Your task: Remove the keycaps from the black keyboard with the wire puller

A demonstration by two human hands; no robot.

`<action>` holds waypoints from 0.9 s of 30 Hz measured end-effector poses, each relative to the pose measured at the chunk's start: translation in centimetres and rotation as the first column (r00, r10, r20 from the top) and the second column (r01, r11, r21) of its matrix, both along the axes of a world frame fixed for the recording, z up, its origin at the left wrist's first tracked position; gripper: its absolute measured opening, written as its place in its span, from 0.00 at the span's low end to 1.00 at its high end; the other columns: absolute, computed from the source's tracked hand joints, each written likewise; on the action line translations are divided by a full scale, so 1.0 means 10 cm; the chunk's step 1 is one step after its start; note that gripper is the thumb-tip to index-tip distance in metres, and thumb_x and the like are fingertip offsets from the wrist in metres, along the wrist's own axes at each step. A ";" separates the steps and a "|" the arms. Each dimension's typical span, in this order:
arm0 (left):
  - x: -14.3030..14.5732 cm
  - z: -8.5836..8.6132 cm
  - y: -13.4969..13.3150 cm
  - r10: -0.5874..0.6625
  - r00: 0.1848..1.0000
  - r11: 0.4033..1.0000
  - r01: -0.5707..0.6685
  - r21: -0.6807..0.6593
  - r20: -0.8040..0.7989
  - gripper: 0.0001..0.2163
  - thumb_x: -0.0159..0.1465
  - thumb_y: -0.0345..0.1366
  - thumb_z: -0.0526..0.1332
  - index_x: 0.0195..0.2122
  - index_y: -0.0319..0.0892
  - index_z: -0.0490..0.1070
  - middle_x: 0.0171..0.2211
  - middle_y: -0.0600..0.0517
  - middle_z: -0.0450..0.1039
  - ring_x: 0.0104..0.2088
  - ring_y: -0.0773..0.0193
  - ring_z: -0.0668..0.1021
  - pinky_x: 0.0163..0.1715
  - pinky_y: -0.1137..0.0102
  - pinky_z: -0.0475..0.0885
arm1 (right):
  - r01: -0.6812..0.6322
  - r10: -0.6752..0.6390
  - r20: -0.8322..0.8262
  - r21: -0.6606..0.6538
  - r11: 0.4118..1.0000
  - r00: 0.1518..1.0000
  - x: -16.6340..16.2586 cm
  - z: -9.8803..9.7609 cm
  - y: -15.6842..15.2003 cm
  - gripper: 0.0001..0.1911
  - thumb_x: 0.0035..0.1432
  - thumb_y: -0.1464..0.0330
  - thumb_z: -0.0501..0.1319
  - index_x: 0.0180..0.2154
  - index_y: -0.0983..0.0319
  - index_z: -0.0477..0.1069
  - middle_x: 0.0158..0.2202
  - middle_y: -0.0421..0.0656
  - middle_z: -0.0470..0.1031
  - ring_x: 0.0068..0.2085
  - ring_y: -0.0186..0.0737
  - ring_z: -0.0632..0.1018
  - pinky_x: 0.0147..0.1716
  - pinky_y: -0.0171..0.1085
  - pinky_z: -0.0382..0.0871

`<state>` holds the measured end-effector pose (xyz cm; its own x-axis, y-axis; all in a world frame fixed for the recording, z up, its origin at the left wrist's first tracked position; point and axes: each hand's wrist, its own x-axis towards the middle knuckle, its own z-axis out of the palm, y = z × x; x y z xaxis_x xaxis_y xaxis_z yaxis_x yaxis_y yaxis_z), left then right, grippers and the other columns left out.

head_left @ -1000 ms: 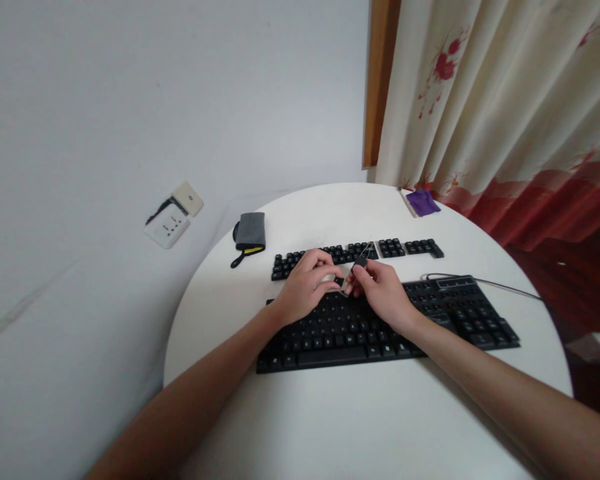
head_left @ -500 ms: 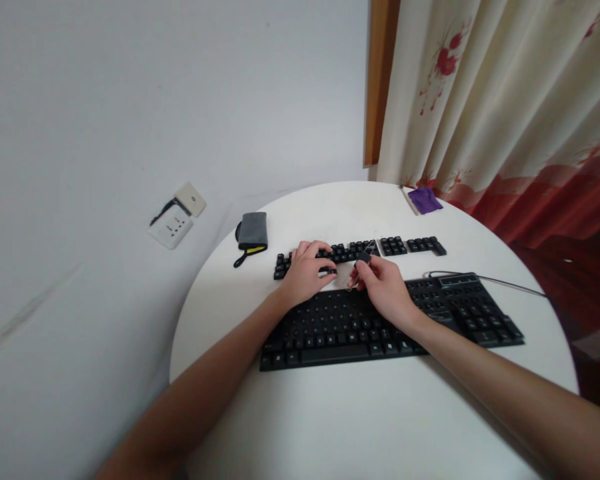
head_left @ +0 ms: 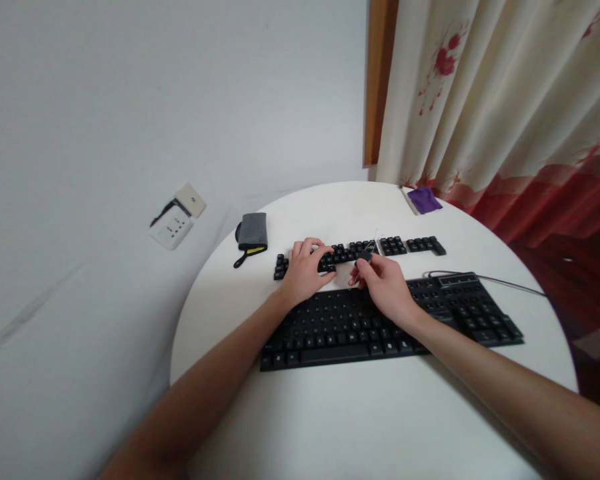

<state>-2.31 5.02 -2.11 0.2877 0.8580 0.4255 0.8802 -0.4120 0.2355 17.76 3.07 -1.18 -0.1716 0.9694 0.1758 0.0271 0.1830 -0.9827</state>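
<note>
A black keyboard (head_left: 330,353) lies across the table, many of its upper-left keys stripped of their caps. Behind it, loose black keycaps (head_left: 350,252) are laid out in rows. Over the left part of those rows rests my left hand (head_left: 305,269), thumb and index finger apart around some caps, the other fingers bent over them. My right hand (head_left: 383,283) is closed on a wire keycap puller (head_left: 364,256) with a black grip, held just above the keyboard's back edge. Its thin wires stick out at both ends, and the fingers partly hide it.
The round white table (head_left: 305,427) meets the wall at the left. On it are a grey cloth pouch (head_left: 254,230) at the back left and a purple cloth (head_left: 424,200) at the back right. The keyboard's cable (head_left: 510,284) runs off the right edge, near a curtain (head_left: 530,133).
My left thumb and index finger have spread further apart above the keycaps, and that hand has lifted slightly. My right hand stays almost still with the keycap puller.
</note>
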 end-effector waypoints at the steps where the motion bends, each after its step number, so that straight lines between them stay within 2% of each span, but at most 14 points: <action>1: 0.00 0.00 0.00 0.008 1.000 1.000 -0.008 0.003 0.000 0.22 0.55 0.36 0.71 0.51 0.48 0.73 0.53 0.48 0.66 0.53 0.49 0.67 0.55 0.54 0.63 | 0.000 0.000 0.005 0.004 1.000 1.000 0.00 0.00 0.00 0.16 0.65 0.60 0.57 0.28 0.63 0.70 0.24 0.42 0.76 0.25 0.36 0.75 0.27 0.35 0.69; 11: 0.00 -0.05 0.02 0.073 0.997 0.997 -0.073 0.000 -0.022 0.23 0.56 0.39 0.71 0.53 0.48 0.71 0.54 0.46 0.66 0.53 0.46 0.67 0.53 0.53 0.63 | 0.031 -0.033 0.038 0.047 0.998 0.999 0.06 0.03 0.04 0.16 0.64 0.60 0.58 0.29 0.63 0.73 0.25 0.42 0.76 0.26 0.36 0.74 0.27 0.36 0.67; 15: 0.00 -0.03 0.00 0.043 0.999 0.999 -0.044 0.021 0.023 0.22 0.56 0.37 0.70 0.52 0.47 0.72 0.52 0.46 0.68 0.53 0.47 0.68 0.53 0.52 0.64 | 0.005 -0.018 0.109 0.119 0.993 0.994 0.13 0.09 0.05 0.17 0.62 0.61 0.60 0.23 0.62 0.72 0.23 0.41 0.73 0.26 0.36 0.72 0.28 0.36 0.65; 17: 0.00 0.00 -0.01 -0.026 0.997 0.999 0.023 0.047 0.066 0.18 0.60 0.35 0.67 0.51 0.46 0.72 0.50 0.47 0.70 0.52 0.50 0.69 0.53 0.54 0.65 | -0.072 0.043 0.177 0.164 0.984 0.983 0.18 0.15 0.06 0.18 0.62 0.62 0.61 0.21 0.62 0.71 0.22 0.40 0.72 0.26 0.35 0.72 0.28 0.36 0.63; 21: -0.02 0.06 -0.03 -0.275 0.955 0.961 0.268 0.071 0.115 0.07 0.67 0.31 0.59 0.44 0.42 0.74 0.42 0.48 0.75 0.45 0.57 0.74 0.50 0.60 0.69 | -0.293 0.225 0.340 0.163 0.942 0.913 0.30 0.25 0.07 0.17 0.63 0.64 0.59 0.23 0.62 0.72 0.23 0.40 0.73 0.26 0.35 0.71 0.27 0.36 0.62; 24: -0.03 0.07 -0.04 -0.416 0.904 0.909 0.414 0.040 0.097 0.08 0.68 0.29 0.56 0.41 0.41 0.75 0.38 0.48 0.77 0.40 0.60 0.75 0.44 0.63 0.71 | -0.441 0.365 0.402 0.111 0.891 0.840 0.36 0.30 0.06 0.13 0.63 0.66 0.58 0.27 0.62 0.73 0.24 0.39 0.73 0.25 0.34 0.71 0.27 0.35 0.62; 27: -0.03 0.06 -0.06 -0.481 0.875 0.876 0.482 -0.009 0.059 0.09 0.68 0.28 0.55 0.41 0.40 0.75 0.36 0.48 0.77 0.38 0.61 0.76 0.41 0.65 0.72 | -0.543 0.470 0.415 0.072 0.837 0.779 0.38 0.31 0.04 0.08 0.62 0.68 0.59 0.31 0.62 0.72 0.24 0.37 0.72 0.25 0.32 0.70 0.25 0.34 0.61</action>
